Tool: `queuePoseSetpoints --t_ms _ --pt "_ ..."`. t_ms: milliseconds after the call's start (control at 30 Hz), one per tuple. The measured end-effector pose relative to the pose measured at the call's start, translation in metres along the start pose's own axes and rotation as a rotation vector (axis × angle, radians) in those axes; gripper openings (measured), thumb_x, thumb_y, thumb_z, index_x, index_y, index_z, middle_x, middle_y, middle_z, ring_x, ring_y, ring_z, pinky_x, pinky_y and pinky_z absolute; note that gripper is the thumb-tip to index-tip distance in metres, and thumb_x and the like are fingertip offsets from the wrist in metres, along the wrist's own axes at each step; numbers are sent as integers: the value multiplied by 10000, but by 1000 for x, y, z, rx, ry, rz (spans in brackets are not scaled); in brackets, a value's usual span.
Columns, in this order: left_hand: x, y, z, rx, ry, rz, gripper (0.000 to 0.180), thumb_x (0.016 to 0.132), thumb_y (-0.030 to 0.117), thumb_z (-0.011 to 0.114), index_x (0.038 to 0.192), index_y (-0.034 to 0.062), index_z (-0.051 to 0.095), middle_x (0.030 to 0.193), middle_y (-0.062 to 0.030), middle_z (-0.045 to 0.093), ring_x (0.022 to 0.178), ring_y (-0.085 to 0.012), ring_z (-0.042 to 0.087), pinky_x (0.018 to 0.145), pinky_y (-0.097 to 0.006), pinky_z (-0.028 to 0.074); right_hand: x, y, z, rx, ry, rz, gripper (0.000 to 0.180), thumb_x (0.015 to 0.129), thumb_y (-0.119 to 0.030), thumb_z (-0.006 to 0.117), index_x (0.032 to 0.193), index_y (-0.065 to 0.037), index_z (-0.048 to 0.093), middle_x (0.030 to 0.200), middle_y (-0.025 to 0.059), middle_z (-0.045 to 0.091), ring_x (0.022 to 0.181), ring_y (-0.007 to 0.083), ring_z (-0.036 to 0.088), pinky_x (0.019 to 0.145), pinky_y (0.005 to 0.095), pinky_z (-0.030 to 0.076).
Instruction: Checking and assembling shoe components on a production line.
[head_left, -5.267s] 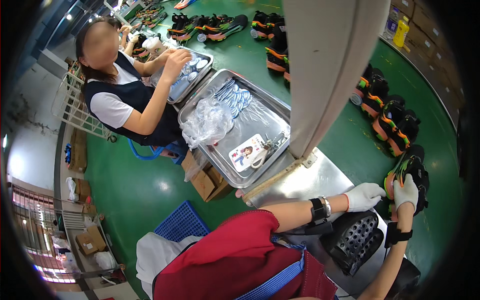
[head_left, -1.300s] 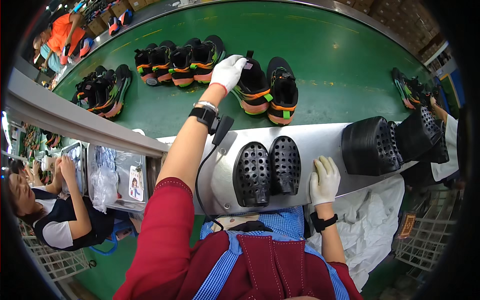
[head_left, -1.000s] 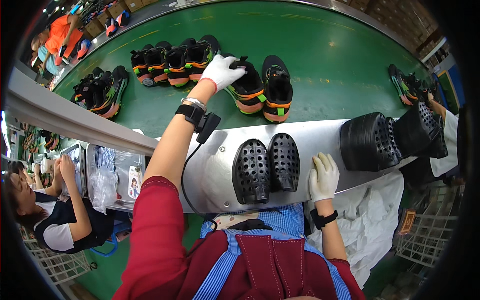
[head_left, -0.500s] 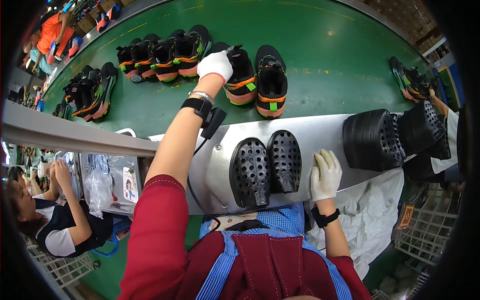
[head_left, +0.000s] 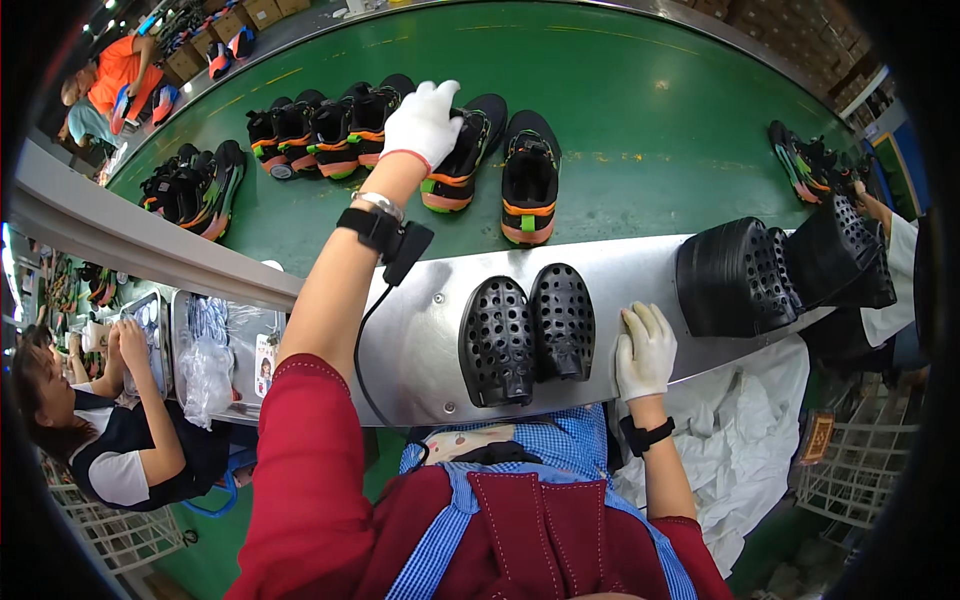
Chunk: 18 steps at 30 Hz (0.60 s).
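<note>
Red sleeves: we see our own arms in red, with a blue checked apron front at the lower edge.
Right hand [head_left: 646, 345]: white-gloved, it lies flat on the steel worktop [head_left: 420, 340], fingers spread and holding nothing, just beside the black moulds.
Black moulds [head_left: 528, 330]: two perforated, shoe-shaped pieces lie side by side on the steel, touching one another, toes away from us.
More moulds [head_left: 770, 275]: a row of bigger black perforated pieces stands further to the right on the same steel strip.
Left hand [head_left: 424, 122]: white-gloved, stretched out over the green conveyor belt [head_left: 650, 110]; the fingers curl down over the heel end of the near shoe and cover it, but we cannot tell how firmly they grip.
Near shoe [head_left: 462, 165]: black upper, orange stripe along the sole with a green patch, lying on the belt with its toe pointing away.
Its neighbour [head_left: 529, 175]: a shoe in the same colours, just to the right, untouched.
Further shoes [head_left: 320, 135]: more of the same kind are lined up to the left along the belt.
Co-worker [head_left: 110, 440]: a person in a dark vest sits at lower left by metal trays.
</note>
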<state>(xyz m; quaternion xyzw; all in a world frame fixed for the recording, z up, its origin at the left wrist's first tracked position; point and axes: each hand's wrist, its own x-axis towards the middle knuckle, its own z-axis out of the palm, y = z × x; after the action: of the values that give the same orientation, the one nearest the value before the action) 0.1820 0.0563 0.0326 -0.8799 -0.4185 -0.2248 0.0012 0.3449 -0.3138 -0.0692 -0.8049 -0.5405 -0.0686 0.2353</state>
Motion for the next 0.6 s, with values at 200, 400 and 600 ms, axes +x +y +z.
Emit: queuePoseSetpoints --t_ms 200,400,600 --pt "-26 59 -31 -126 -461 -89 661 806 517 593 1283 68 509 1066 -229 659 1011 -369 634 884 -414 492 -1 3 -2 -9 7 9 269 752 -68 587 997 -23 687 1117 139 639 1097 358 558 963 453 433" --pt "-27 53 31 -256 -650 -109 831 797 460 614 1465 96 278 1209 -257 599 1111 -383 596 964 -408 461 2 2 3 17 19 -56 273 742 -36 584 998 -17 678 1112 144 638 1093 363 561 952 451 439" --pt "-2 53 76 -261 -503 -115 599 840 233 593 1404 139 412 1232 -201 594 1149 -337 572 947 -409 476 -4 6 3 -21 -18 -34 315 719 -11 559 1016 14 662 1135 187 625 1108 392 546 967 474 422"
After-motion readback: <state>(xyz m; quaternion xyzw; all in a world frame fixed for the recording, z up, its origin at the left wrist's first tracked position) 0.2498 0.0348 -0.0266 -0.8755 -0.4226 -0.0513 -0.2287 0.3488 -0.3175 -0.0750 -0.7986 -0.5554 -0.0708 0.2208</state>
